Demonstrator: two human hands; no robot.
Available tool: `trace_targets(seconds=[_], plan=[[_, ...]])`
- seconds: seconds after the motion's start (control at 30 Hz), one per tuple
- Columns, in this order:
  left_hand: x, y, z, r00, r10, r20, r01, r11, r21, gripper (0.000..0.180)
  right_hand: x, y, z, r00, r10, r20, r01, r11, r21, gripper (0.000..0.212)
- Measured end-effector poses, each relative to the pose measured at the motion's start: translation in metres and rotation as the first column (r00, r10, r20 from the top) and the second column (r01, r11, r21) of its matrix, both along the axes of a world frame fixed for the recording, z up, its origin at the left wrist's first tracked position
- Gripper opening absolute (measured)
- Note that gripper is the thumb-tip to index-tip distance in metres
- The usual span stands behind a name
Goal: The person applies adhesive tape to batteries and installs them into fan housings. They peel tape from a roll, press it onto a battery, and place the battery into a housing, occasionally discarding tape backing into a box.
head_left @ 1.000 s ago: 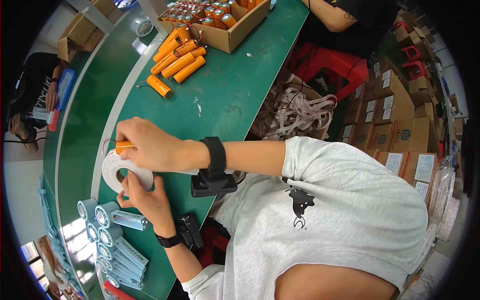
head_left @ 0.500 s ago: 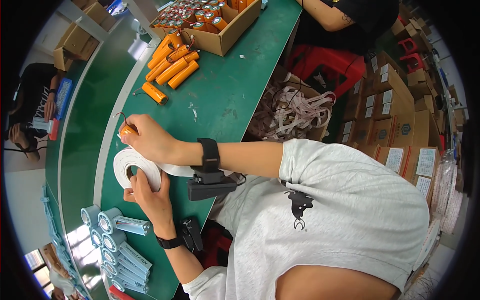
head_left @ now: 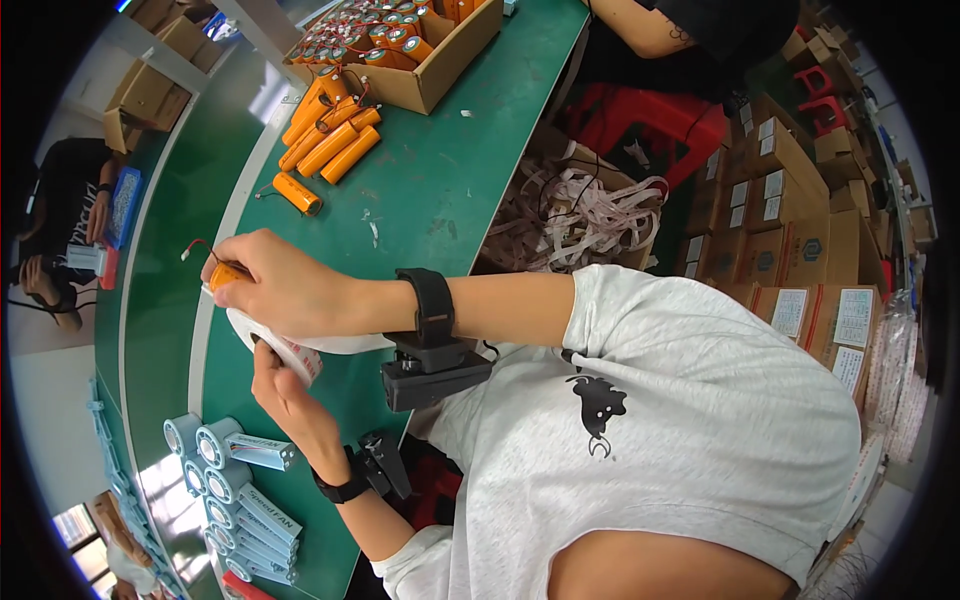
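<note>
We have an orange cylindrical cell (head_left: 224,274) pinched in one hand (head_left: 285,292), the one with the black wrist strap, near the left edge of the green counter (head_left: 450,180); only its end shows past the fingers, with a thin red and white lead (head_left: 195,248) trailing from it. We judge it rigid, smooth-sleeved and fairly dense for its size, so we would grip round the barrel and never pull on the frail wire. Our other hand (head_left: 285,385) closes round a white tape roll (head_left: 290,350) just below it, light, stiff at the core and sticky on its loose end. Beyond lie more orange cells (head_left: 330,135) loose on the counter, a cardboard box (head_left: 440,70) filled with them, and grey-blue cylindrical packs (head_left: 245,450) near the lower left
</note>
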State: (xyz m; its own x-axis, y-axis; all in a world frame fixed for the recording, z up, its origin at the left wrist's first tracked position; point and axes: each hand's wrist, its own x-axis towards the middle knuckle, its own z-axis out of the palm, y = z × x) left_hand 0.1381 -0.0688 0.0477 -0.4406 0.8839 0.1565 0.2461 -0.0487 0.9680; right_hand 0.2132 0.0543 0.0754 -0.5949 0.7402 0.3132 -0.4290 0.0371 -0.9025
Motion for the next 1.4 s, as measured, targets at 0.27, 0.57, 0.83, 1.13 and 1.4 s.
trace_targets(seconds=[0.27, 0.57, 0.83, 1.13, 1.4], plan=[[0.012, 0.013, 0.006, 0.805, 0.055, -0.591, -0.219, 0.953, -0.209, 0.034, 0.019, 0.01, 0.004, 0.999, -0.037, 0.037, 0.034, 0.997, 0.069, 0.015], [0.021, 0.015, -0.009, 0.419, 0.147, -0.896, -0.057, 0.989, 0.136, 0.032, 0.006, 0.017, -0.007, 0.991, -0.131, 0.028, 0.133, 0.983, -0.123, 0.011], [0.015, -0.002, -0.005, 0.349, -0.049, -0.936, -0.155, 0.982, -0.11, 0.036, -0.024, 0.013, -0.045, 0.927, -0.326, -0.187, 0.247, 0.902, -0.354, 0.009], [-0.011, 0.008, -0.005, 0.336, -0.061, -0.94, -0.097, 0.99, -0.099, 0.029, 0.029, 0.063, -0.001, 0.862, -0.207, -0.462, 0.068, 0.952, -0.299, 0.018], [-0.057, 0.001, 0.043, 0.288, -0.048, -0.956, -0.136, 0.987, -0.091, 0.046, 0.062, 0.044, -0.027, 0.961, 0.166, -0.22, -0.193, 0.975, -0.107, 0.033]])
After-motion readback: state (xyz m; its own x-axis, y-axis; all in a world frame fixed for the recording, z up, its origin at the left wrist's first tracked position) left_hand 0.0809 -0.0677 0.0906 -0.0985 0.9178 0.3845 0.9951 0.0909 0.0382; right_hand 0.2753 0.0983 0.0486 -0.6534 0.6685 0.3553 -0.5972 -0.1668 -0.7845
